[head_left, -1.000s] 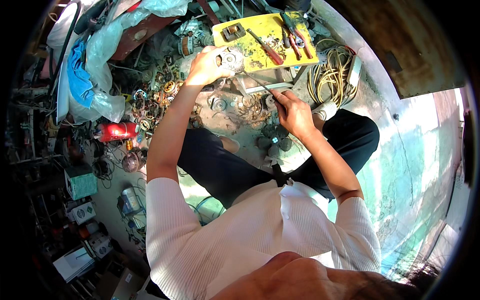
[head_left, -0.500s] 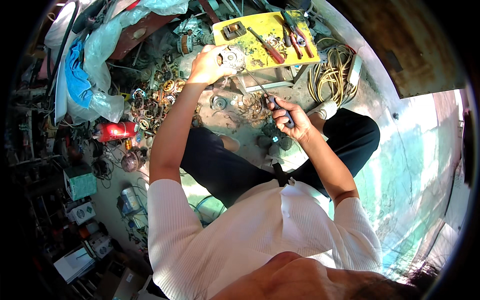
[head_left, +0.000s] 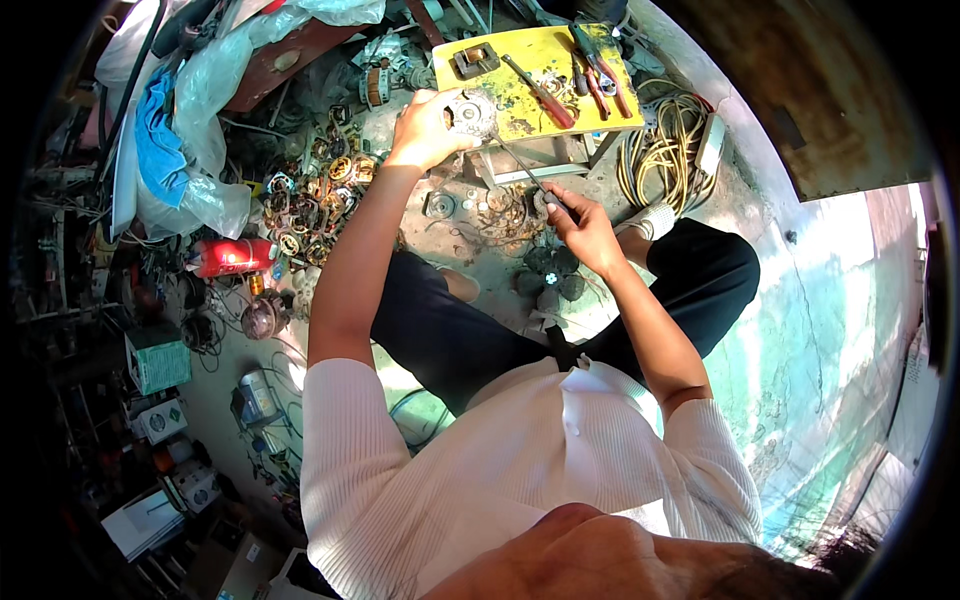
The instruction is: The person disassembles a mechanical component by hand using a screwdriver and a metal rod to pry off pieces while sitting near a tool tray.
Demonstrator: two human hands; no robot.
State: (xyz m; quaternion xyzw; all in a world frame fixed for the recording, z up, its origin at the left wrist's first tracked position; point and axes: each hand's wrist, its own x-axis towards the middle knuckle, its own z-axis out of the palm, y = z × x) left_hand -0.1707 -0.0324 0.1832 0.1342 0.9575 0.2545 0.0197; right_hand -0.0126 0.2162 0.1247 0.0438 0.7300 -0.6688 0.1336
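My left hand (head_left: 422, 130) is closed round the side of a round metal motor part (head_left: 470, 116), held at the near left edge of a low yellow table (head_left: 515, 60). In my right hand (head_left: 583, 230) is a long screwdriver (head_left: 522, 165), its dark handle mostly covered by my fingers. The shaft slants up to the left, and its tip is at or close to the part's lower right rim; contact is too small to make out. On the table lie a red-handled screwdriver (head_left: 545, 98), a square metal piece with a coil (head_left: 476, 60) and pliers (head_left: 600, 75).
Copper coils and motor scraps (head_left: 325, 185) are heaped on the floor at the left, near a red cylinder (head_left: 232, 257). A looped cable (head_left: 665, 150) lies right of the table. Small parts (head_left: 500, 205) are scattered below it. A rusty panel (head_left: 840, 100) overhangs the upper right.
My right hand has turned over and its grip on the screwdriver handle has shifted, so less of the handle shows. The left hand and motor part appear slightly farther right, as does the table.
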